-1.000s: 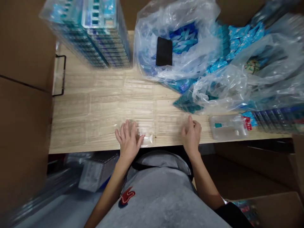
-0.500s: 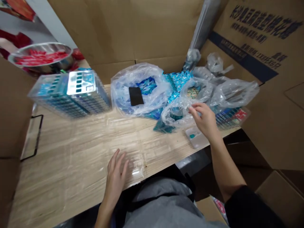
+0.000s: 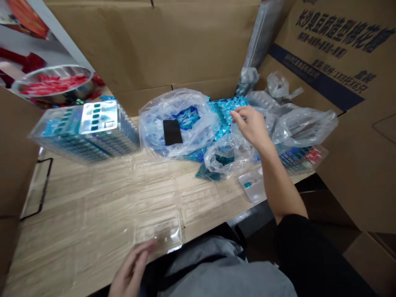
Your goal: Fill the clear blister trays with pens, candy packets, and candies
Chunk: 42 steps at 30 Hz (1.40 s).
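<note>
Right hand (image 3: 252, 127) over the blue sachets (image 3: 230, 109) — fingers (image 3: 237, 116) loosely spread, holding nothing; left hand (image 3: 131, 270) just beside the clear plastic tray (image 3: 159, 233), fingers wide, empty.

Head-worn view, close, facing forward and down onto the wooden workbench (image 3: 93, 206)

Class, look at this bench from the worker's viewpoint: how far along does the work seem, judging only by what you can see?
Done: a tall stack of clear trays looks filled with blue packets. In hand: the right hand reaches over loose teal foil packets, and the left hand is beside a clear tray that looks empty. Left: a plastic bag holds many more packets.
</note>
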### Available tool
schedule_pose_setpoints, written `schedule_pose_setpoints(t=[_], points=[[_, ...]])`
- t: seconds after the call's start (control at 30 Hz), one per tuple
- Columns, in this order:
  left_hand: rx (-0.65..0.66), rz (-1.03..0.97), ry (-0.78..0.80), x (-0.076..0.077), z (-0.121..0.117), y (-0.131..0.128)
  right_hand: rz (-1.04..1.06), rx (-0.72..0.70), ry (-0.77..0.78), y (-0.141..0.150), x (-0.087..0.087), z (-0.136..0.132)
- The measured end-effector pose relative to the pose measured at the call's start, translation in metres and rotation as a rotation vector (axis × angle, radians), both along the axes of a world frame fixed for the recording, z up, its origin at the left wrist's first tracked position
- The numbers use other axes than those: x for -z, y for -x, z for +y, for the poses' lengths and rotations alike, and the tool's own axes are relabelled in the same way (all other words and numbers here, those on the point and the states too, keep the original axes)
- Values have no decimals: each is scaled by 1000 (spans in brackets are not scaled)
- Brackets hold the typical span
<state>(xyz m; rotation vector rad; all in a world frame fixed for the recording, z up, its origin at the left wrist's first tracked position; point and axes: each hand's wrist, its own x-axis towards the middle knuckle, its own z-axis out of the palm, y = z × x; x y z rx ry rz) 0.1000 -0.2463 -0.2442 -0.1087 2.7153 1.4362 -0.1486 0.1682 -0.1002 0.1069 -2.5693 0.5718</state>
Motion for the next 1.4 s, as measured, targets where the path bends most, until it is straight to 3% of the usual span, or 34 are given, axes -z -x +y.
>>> schedule_pose_setpoints(t=[0.07, 0.13, 0.23, 0.3, 0.37, 0.43, 0.63, 0.73, 0.83, 0.9, 1.07, 1.13, 1.2, 1.4], points=[[204, -304, -8, 8, 1, -24, 31, 18, 22, -34, 5, 14], [389, -514, 146, 24, 5, -38, 40, 59, 58, -67, 12, 25], [130, -529, 296, 60, 6, -39, 53, 74, 101, -98, 26, 29], [24, -537, 354, 83, 3, -34, 80, 71, 126, -106, 35, 21], [2, -546, 371, 98, 0, -29, 106, 30, 143, -109, 41, 7], [51, -544, 347, 101, -1, -27, 100, -35, 157, -111, 42, -10], [309, -541, 188, 78, -8, -54, 34, -73, 119, -118, 29, -42], [385, -556, 142, 71, -4, -63, 20, -24, 80, -121, 22, -42], [472, -549, 135, 56, 5, -52, -8, 60, 45, -124, 15, -34], [587, -540, 133, 35, 8, -35, -62, 122, 9, -126, 13, -28], [887, -520, -30, -45, 12, 21, -355, 153, -63, -108, 25, -30], [876, -490, -118, -67, 18, 39, -524, 83, -79, -88, 35, -35], [794, -419, -149, -75, 25, 48, -693, 6, -112, -66, 47, -42], [548, -390, -135, -54, 43, 38, -962, -48, -286, -31, 87, -62]])
